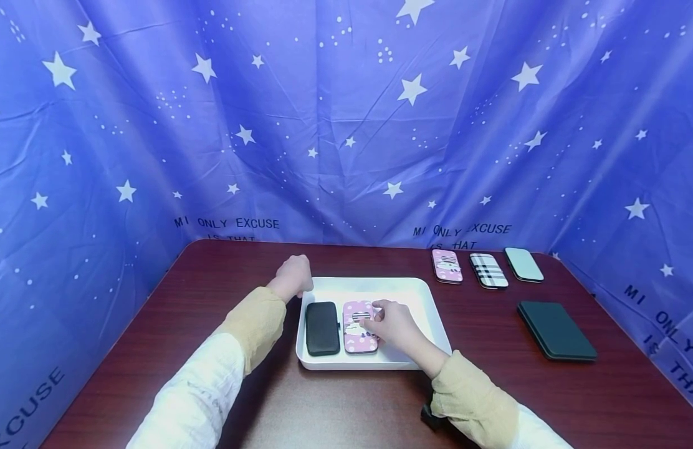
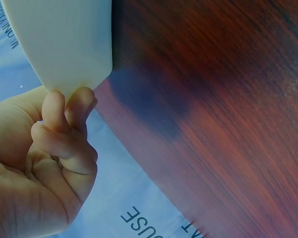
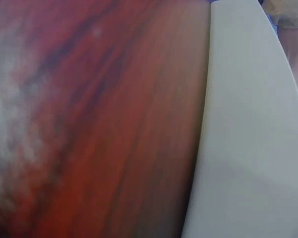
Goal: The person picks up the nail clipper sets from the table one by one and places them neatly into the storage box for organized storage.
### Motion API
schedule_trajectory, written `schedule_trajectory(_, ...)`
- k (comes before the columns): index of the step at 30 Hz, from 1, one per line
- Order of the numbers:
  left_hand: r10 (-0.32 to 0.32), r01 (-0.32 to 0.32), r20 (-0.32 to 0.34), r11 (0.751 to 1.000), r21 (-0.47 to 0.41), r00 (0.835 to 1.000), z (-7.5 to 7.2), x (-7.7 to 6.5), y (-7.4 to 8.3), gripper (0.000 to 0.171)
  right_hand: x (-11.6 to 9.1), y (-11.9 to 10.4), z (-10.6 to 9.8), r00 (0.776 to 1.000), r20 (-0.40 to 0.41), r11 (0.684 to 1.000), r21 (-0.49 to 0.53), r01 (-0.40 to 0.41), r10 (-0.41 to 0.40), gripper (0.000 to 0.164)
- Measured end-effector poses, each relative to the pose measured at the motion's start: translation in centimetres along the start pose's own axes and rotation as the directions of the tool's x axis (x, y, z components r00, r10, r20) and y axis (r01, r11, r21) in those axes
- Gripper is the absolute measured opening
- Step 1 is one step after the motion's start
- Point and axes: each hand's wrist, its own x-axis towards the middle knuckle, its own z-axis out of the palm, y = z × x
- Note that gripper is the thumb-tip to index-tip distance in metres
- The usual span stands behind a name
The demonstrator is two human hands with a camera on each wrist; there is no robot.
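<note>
A shallow white tray (image 1: 391,288) stands on the table in the head view. My left hand (image 1: 293,275) pinches its far left corner; the left wrist view shows the thumb and curled fingers (image 2: 53,111) on the tray's rim (image 2: 79,44). Inside the tray, a black case (image 1: 322,328) lies at the left. Beside it is a pink patterned case (image 1: 358,340), its clasp side toward the black one. My right hand (image 1: 399,327) holds the pink case at its right side, thumb over its top face. The right wrist view shows only the tray wall (image 3: 248,124) and tabletop, not the fingers.
At the table's back right lie another pink case (image 1: 447,266), a plaid case (image 1: 488,270) and a mint-green case (image 1: 523,265). A larger dark green case (image 1: 556,330) lies nearer on the right. Starry blue curtains (image 1: 324,125) hang behind the dark red table (image 1: 223,274).
</note>
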Motion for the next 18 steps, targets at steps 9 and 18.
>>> schedule_trajectory(9, 0.007, -0.007, 0.001, 1.000, -0.003, 1.000, -0.05, 0.03, -0.04, 0.028, -0.12, -0.20, -0.07, 0.999, -0.019, 0.998, -0.062, 0.026, -0.027, 0.051)
schedule_trajectory(18, -0.008, 0.009, 0.019, 1.000, -0.012, 1.000, -0.11, 0.06, 0.10, 0.022, -0.22, 0.02, 0.03, 1.000, -0.015, 0.999, -0.046, 0.022, -0.022, 0.048)
